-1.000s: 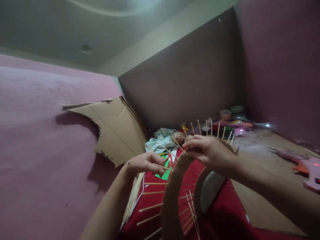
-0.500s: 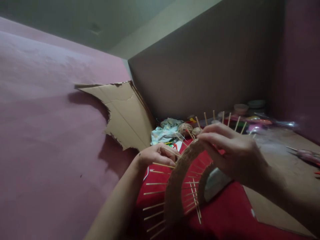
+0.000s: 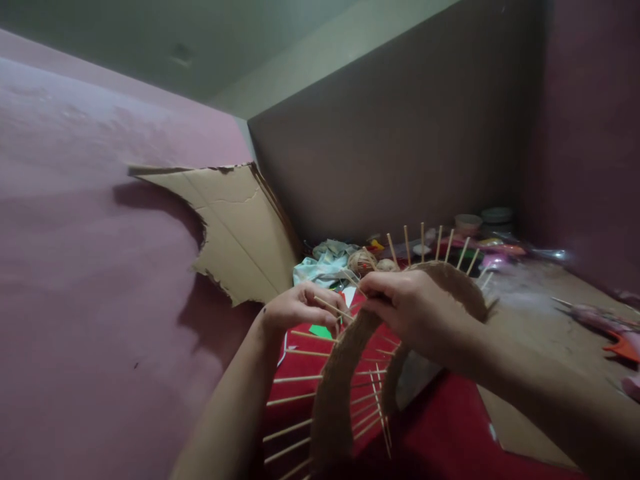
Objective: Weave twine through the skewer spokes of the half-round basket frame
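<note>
A curved, fan-like piece with a wide brown band (image 3: 334, 393), apparently woven of twine, stands before me. Thin wooden sticks (image 3: 295, 380) run through it and stick out around its outer edge. A narrower brown inner band (image 3: 394, 383) curves closer to its centre, and two loose-looking sticks cross the spokes. My right hand (image 3: 415, 303) is closed at the band's upper outer edge, fingertips pinched on the woven work. At the outer left edge, my left hand (image 3: 310, 310) has curled fingers beside a stick; what they pinch is too small to make out.
Torn cardboard (image 3: 240, 233) leans against the pink wall at left. Balls of twine (image 3: 361, 261) and a pale patterned cloth (image 3: 325, 263) lie behind the work. Red fabric (image 3: 440, 427) is underneath. Bowls (image 3: 469, 223), plastic bags and an orange-handled tool (image 3: 623, 347) are at right.
My right hand has moved left and down along the band toward my left hand, uncovering the band's upper right part. The view has shifted slightly right.
</note>
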Tool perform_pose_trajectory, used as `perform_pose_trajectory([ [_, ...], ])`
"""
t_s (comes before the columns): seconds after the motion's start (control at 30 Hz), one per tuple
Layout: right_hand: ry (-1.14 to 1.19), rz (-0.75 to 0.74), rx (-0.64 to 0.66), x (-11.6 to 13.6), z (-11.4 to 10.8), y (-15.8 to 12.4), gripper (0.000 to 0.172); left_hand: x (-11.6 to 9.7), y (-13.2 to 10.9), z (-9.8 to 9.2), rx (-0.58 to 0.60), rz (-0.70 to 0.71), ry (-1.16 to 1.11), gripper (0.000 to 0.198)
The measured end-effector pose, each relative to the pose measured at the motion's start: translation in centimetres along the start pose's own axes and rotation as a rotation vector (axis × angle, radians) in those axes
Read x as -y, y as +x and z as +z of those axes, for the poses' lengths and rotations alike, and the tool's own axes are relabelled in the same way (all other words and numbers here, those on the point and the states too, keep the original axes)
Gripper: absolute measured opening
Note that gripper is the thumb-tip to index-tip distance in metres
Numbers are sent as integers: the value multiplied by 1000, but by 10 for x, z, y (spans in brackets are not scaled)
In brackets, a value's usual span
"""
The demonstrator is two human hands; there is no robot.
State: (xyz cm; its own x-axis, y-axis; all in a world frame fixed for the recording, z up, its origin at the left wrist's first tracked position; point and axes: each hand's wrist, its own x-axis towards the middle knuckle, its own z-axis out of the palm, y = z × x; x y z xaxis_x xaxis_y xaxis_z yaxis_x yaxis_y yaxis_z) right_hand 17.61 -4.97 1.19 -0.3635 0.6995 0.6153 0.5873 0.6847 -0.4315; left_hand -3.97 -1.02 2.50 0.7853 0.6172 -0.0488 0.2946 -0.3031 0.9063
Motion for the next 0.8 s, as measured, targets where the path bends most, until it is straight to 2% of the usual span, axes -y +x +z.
perform_pose_trajectory([
  [0.17, -36, -19, 2, -2, -2, 10, 11, 7, 4, -16, -41, 50, 60, 17],
  [0.27, -84, 42, 12, -11, 4, 14, 11, 11, 6, -27, -41, 74, 170, 17],
  [0.43, -99, 89, 13, -19, 8, 21, 10, 2, 4, -40, -22, 152, 317, 18],
  [0.67, -80, 97, 12, -20, 12, 23, 10, -20, -8, -49, -45, 219, 438, 17],
  [0.8, -73, 89, 32, -20, 11, 22, 10, -21, -19, -41, -42, 236, 560, 14],
])
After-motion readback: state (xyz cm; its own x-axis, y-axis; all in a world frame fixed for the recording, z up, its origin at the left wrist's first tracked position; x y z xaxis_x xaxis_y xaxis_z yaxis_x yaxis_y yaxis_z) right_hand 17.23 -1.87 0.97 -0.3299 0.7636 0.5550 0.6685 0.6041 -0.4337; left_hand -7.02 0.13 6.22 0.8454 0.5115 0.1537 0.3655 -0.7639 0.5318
